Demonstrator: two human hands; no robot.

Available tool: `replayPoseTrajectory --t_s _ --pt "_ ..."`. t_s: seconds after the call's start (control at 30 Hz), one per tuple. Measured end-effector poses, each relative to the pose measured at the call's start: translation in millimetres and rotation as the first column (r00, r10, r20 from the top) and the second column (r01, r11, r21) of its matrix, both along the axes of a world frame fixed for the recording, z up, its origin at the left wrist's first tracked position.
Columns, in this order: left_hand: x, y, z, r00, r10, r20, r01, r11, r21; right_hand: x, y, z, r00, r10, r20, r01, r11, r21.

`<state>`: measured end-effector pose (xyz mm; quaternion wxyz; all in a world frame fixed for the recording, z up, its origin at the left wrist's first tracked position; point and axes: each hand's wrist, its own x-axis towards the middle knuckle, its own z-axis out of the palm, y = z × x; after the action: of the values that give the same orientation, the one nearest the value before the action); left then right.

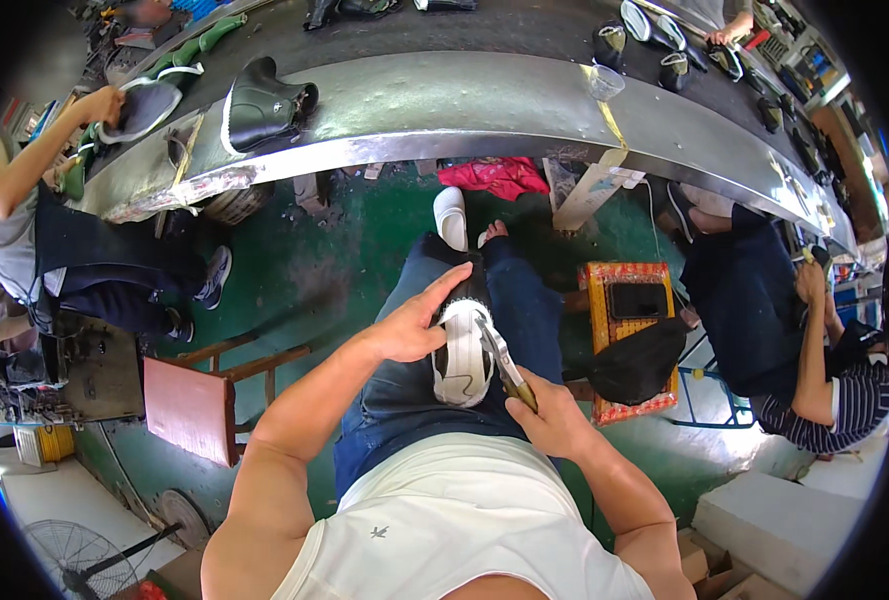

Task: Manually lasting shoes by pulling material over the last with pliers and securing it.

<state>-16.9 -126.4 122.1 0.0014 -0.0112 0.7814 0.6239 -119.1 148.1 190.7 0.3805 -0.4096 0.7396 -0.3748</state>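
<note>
A black boot (pixel 454 292) with a white sole (pixel 461 350) lies on my lap, its sole turned up. My left hand (pixel 414 325) holds the boot from the left side, index finger stretched along the black part and thumb by the sole's edge. Some of its fingers are hidden. In my right hand (pixel 554 412) is a pair of pliers (pixel 517 383) with a brass-coloured handle. Their metal end rests at the right edge of the sole; whether the jaws grip anything there, I cannot tell.
Ahead runs a metal-edged workbench (pixel 384 110) with a dark boot (pixel 267 105) on it. A red stool (pixel 192 408) stands left; an orange-edged stand (pixel 632 300) with a phone (pixel 636 300) and black cloth (pixel 639 358) is right. Co-workers sit at both sides. A fan (pixel 79 560) is lower left.
</note>
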Motion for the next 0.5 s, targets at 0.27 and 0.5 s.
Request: replayPoseTrajectory --t_s 0.27,0.5 --pt "-9 16 -4 0.994 0.090 -0.066 -0.096 0.991 -0.096 -12 -11 -30 0.817 -0.124 0.563 0.127 0.991 0.035" --pt "-20 2 -30 0.996 0.032 0.078 -0.023 0.992 -0.123 -26 -24 -13 0.985 -0.093 0.142 0.052 0.961 0.272"
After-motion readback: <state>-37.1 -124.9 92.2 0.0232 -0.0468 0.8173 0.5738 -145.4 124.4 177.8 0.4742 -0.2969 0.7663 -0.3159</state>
